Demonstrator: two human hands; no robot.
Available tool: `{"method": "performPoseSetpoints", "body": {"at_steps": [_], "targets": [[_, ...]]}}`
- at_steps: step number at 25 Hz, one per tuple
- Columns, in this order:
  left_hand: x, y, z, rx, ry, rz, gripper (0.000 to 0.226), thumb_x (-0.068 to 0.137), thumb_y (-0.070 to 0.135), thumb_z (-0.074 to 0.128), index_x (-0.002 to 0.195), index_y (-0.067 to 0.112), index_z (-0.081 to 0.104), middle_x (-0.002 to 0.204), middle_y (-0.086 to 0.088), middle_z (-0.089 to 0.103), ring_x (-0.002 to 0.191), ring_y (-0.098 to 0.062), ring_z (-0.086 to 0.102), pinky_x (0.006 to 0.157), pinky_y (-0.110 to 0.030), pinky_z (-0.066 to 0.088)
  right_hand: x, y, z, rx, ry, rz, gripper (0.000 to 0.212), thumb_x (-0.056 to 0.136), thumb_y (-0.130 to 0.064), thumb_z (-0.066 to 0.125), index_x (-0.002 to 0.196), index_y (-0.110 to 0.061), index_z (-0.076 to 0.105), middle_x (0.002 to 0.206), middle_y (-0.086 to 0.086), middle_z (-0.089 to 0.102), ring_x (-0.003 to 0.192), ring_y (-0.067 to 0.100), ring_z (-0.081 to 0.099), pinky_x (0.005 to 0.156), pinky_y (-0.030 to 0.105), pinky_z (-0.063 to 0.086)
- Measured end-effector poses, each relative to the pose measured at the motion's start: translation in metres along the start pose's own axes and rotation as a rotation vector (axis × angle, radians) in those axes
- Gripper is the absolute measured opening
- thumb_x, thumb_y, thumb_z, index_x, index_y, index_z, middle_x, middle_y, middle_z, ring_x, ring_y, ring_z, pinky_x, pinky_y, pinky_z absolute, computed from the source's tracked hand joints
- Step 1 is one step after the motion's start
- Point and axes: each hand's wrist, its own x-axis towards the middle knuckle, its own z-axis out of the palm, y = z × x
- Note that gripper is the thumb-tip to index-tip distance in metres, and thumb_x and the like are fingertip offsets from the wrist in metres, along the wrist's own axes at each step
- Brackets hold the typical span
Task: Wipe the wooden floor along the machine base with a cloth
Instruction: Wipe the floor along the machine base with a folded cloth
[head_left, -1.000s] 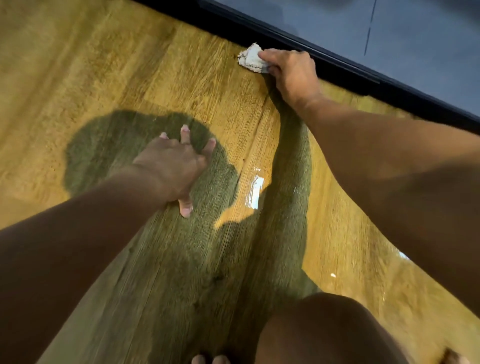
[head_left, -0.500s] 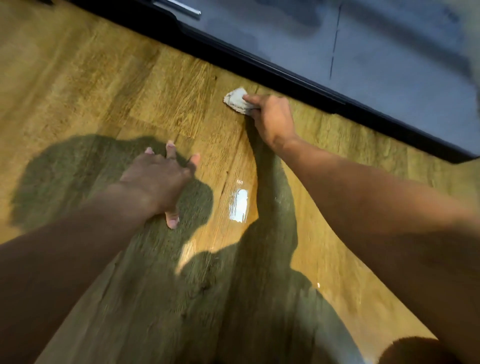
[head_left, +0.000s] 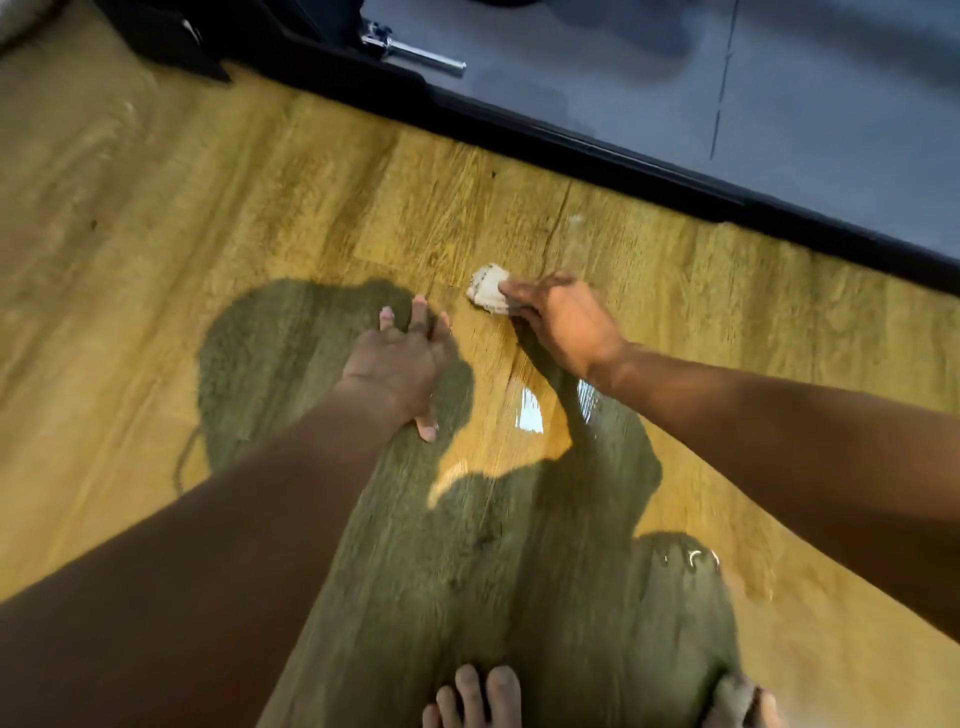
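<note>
My right hand (head_left: 563, 322) grips a small whitish cloth (head_left: 487, 295) and holds it down on the wooden floor (head_left: 218, 208), a little way in front of the black machine base (head_left: 597, 156). The cloth sticks out to the left of my fingers. My left hand (head_left: 402, 366) lies flat on the floor with straight, spread fingers, just left of the cloth and apart from it. A wet, shiny patch (head_left: 530, 413) shows on the boards below my right wrist.
The machine's black edge runs diagonally from upper left to right, with a grey deck (head_left: 727, 78) behind it. A chrome bolt (head_left: 415, 52) juts out at the top. My bare toes (head_left: 478, 699) show at the bottom edge. Open floor lies to the left.
My right hand has drawn the cloth back from the machine's black edge toward me, onto the open boards. It now lies close to my left hand, which stays planted on the floor.
</note>
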Motion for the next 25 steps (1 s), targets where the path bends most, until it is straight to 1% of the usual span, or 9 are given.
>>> {"method": "performPoseSetpoints", "body": {"at_steps": [2, 5, 7, 11, 13, 16, 18, 21, 25], "targets": [[0.005, -0.001, 0.003, -0.015, 0.004, -0.018, 0.139, 0.057, 0.052, 0.084, 0.150, 0.011, -0.012, 0.156, -0.017, -0.014, 0.141, -0.046, 0.007, 0.110, -0.050, 0.027, -0.026, -0.010, 0.013, -0.076, -0.124, -0.255, 0.044, 0.096, -0.008, 0.049, 0.134, -0.029, 0.050, 0.137, -0.003, 0.053, 0.112, 0.014, 0.052, 0.096, 0.028, 0.046], [0.005, -0.007, 0.007, -0.011, 0.027, 0.001, 0.140, 0.055, 0.060, 0.081, 0.150, 0.016, -0.012, 0.157, -0.013, -0.015, 0.143, -0.042, 0.008, 0.110, -0.049, 0.030, -0.042, -0.006, 0.011, 0.030, -0.228, -0.521, 0.028, 0.096, -0.031, 0.050, 0.121, -0.040, 0.060, 0.120, -0.006, 0.061, 0.103, 0.010, 0.055, 0.088, 0.032, 0.046], [0.003, -0.013, 0.011, 0.020, 0.040, 0.014, 0.136, 0.056, 0.067, 0.075, 0.150, 0.020, -0.011, 0.158, -0.009, -0.016, 0.144, -0.038, 0.008, 0.109, -0.048, 0.028, -0.021, -0.001, 0.006, -0.036, -0.142, -0.539, 0.033, 0.094, -0.021, 0.057, 0.127, -0.029, 0.059, 0.124, -0.001, 0.063, 0.104, 0.016, 0.059, 0.090, 0.033, 0.049], [0.002, -0.032, 0.009, 0.026, 0.093, 0.065, 0.119, 0.063, 0.063, 0.074, 0.152, 0.028, 0.003, 0.160, -0.001, -0.007, 0.144, -0.028, 0.016, 0.107, -0.045, 0.032, -0.014, -0.007, 0.016, 0.099, 0.015, -0.234, 0.034, 0.091, -0.006, 0.057, 0.124, -0.015, 0.062, 0.126, 0.010, 0.061, 0.110, 0.022, 0.059, 0.096, 0.031, 0.044], [-0.002, -0.050, 0.009, 0.090, 0.106, 0.043, 0.117, 0.065, 0.058, 0.076, 0.152, 0.030, 0.004, 0.160, -0.001, 0.001, 0.142, -0.028, 0.023, 0.101, -0.043, 0.038, -0.046, -0.026, 0.026, 0.213, 0.032, -0.317, 0.032, 0.085, 0.000, 0.065, 0.115, -0.007, 0.067, 0.119, 0.016, 0.064, 0.100, 0.028, 0.063, 0.086, 0.032, 0.049], [-0.008, -0.072, 0.016, 0.063, 0.013, -0.047, 0.124, 0.063, 0.059, 0.077, 0.149, 0.037, -0.010, 0.159, -0.007, -0.007, 0.143, -0.037, 0.014, 0.100, -0.047, 0.039, -0.077, -0.036, 0.019, 0.211, -0.043, -0.543, 0.033, 0.077, 0.003, 0.073, 0.109, -0.005, 0.070, 0.113, 0.009, 0.068, 0.087, 0.026, 0.066, 0.078, 0.028, 0.053], [-0.011, -0.076, 0.019, -0.026, -0.016, -0.087, 0.126, 0.061, 0.058, 0.079, 0.148, 0.041, -0.011, 0.159, -0.006, -0.012, 0.143, -0.039, 0.008, 0.103, -0.049, 0.035, -0.058, -0.030, 0.009, 0.201, -0.067, -0.476, 0.034, 0.078, 0.002, 0.072, 0.111, -0.006, 0.069, 0.113, 0.007, 0.068, 0.089, 0.025, 0.066, 0.081, 0.034, 0.054], [-0.012, -0.074, 0.021, -0.071, 0.003, -0.110, 0.129, 0.059, 0.055, 0.081, 0.149, 0.036, -0.010, 0.159, -0.005, -0.013, 0.144, -0.038, 0.004, 0.103, -0.051, 0.034, -0.050, -0.031, 0.011, 0.181, -0.016, -0.351, 0.035, 0.081, 0.000, 0.068, 0.116, -0.006, 0.066, 0.117, 0.007, 0.067, 0.098, 0.025, 0.064, 0.089, 0.035, 0.050], [-0.010, -0.074, 0.025, -0.117, 0.002, -0.134, 0.130, 0.059, 0.051, 0.083, 0.150, 0.034, -0.009, 0.158, -0.004, -0.016, 0.145, -0.036, 0.000, 0.105, -0.050, 0.035, -0.105, -0.056, 0.038, 0.173, -0.053, -0.566, 0.046, 0.068, 0.002, 0.078, 0.112, -0.005, 0.065, 0.112, 0.012, 0.068, 0.093, 0.027, 0.063, 0.077, 0.036, 0.056]]}}
